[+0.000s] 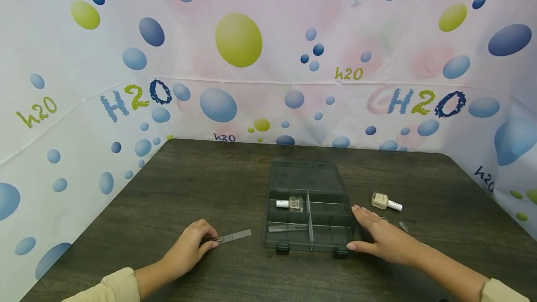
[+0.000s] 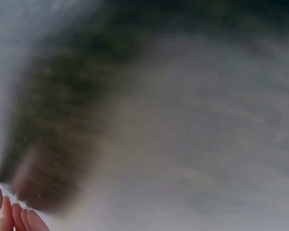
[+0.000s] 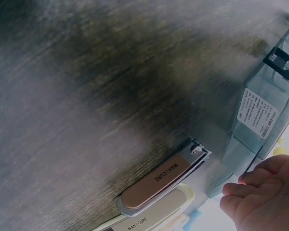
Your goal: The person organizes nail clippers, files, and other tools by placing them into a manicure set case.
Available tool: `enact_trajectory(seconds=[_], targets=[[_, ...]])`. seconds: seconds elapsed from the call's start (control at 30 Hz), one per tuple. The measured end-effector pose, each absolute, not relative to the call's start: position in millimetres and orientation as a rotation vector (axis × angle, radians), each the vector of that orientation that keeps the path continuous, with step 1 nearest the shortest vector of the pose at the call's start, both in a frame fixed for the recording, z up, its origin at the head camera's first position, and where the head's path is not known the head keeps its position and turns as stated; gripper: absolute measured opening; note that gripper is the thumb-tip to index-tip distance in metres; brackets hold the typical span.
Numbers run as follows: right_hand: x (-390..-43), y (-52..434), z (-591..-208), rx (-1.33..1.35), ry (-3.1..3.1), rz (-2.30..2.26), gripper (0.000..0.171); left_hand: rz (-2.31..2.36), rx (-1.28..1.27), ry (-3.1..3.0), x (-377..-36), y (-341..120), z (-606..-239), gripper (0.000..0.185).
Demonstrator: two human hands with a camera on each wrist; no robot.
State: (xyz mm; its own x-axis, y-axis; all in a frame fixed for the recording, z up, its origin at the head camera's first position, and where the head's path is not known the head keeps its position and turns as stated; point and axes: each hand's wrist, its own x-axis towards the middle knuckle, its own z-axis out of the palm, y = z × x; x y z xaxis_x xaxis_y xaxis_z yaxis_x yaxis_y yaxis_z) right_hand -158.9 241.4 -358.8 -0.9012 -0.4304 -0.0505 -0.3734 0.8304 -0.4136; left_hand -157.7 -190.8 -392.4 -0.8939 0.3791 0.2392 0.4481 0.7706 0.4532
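Head view, nearest first: toward the front edge of the dark wood-grain tabletop (image 1: 209, 185) the left hand (image 1: 190, 246) pinches one end of a clear glass nail file (image 1: 232, 236), which could snap or skid if levered against the wood; the right hand (image 1: 377, 236), fingers straight, rests on the right wall of the open smoky-grey plastic compartment box (image 1: 310, 209). A push there might slide the box and roll the clear bottle with a white cap (image 1: 289, 203) in its rear-left cell; beyond, the beige bottle with a white cap (image 1: 385, 201) lies apart.
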Motion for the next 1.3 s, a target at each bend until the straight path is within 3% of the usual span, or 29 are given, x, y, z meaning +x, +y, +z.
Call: enact_trajectory(seconds=[0.27,0.67,1.3], targets=[[-158.9,240.7,-359.7,-0.638,2.879,-0.589,0.098,-0.729,-0.613,-2.858,-157.9,-187.4,-388.7,0.007],[-158.7,241.1,-359.6,-0.634,2.879,-0.593,0.097,-0.645,-0.855,-2.747,-161.4,-189.3,-383.2,0.004],[-159.1,241.9,-360.0,-0.631,2.869,-0.619,0.096,-0.722,-0.939,-2.437,-165.3,-178.3,-382.8,0.008]])
